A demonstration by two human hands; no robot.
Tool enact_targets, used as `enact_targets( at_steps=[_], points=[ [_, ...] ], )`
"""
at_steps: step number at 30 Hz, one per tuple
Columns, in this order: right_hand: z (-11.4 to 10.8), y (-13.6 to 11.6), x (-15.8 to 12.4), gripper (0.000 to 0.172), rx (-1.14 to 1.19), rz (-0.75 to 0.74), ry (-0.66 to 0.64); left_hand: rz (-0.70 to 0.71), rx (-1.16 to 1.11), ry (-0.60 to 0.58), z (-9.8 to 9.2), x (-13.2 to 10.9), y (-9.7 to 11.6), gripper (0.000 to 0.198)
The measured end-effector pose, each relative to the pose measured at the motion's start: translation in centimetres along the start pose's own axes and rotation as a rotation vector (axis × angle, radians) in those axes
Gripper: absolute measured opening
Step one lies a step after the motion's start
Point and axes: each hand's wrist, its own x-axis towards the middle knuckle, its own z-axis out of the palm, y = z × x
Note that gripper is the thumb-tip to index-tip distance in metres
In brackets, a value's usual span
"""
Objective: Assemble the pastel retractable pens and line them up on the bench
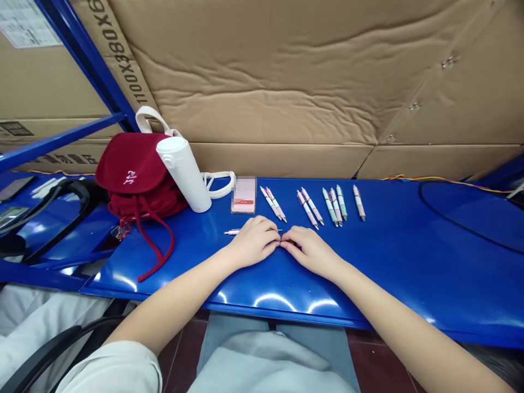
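My left hand [254,240] and my right hand [305,245] meet over the blue table, fingertips pinched close together. Whatever small thing lies between the fingertips is too hidden to make out. A pink and white pen [232,232] lies just left of my left hand, partly covered by it. A thin tip [280,230] shows beyond the left fingers; I cannot tell what it belongs to. Behind the hands lie two pink pens [273,203], another pink pair [310,207], a group of green and pink pens [334,206] and a single pen [359,203].
A phone [243,196] lies beyond my left hand. A white bottle [184,174] leans against a red bag [135,174], whose strap trails over the blue table [401,262]. A black cable [454,226] curves at right. Cardboard [262,82] stands behind.
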Motion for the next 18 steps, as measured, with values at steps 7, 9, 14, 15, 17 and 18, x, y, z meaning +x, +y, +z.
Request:
enact_targets(
  at_steps=[7, 9, 14, 15, 17, 18],
  points=[
    [-0.22, 0.6, -0.23, 0.012, -0.03, 0.037, 0.05, -0.044, -0.003, 0.057, -0.64, -0.11, -0.62, 0.017],
    [-0.21, 0.66, -0.3, 0.012, -0.037, 0.035, 0.069, -0.052, -0.016, 0.084, -0.78, -0.16, -0.83, 0.017],
    [-0.04, 0.08, -0.29, 0.017, -0.003, -0.017, 0.189, -0.033, -0.082, 0.104, -0.5, -0.13, -0.68, 0.015],
    [0.0, -0.06, -0.27, 0.015, 0.003, -0.034, 0.211, -0.029, -0.094, 0.103, -0.39, -0.11, -0.6, 0.016],
    [0.06, -0.28, -0.26, 0.014, 0.013, -0.06, 0.238, -0.027, -0.108, 0.102, -0.28, -0.08, -0.47, 0.017],
    [0.06, -0.34, -0.26, 0.015, 0.019, -0.062, 0.244, -0.029, -0.107, 0.099, -0.32, -0.07, -0.45, 0.017]
  ],
)
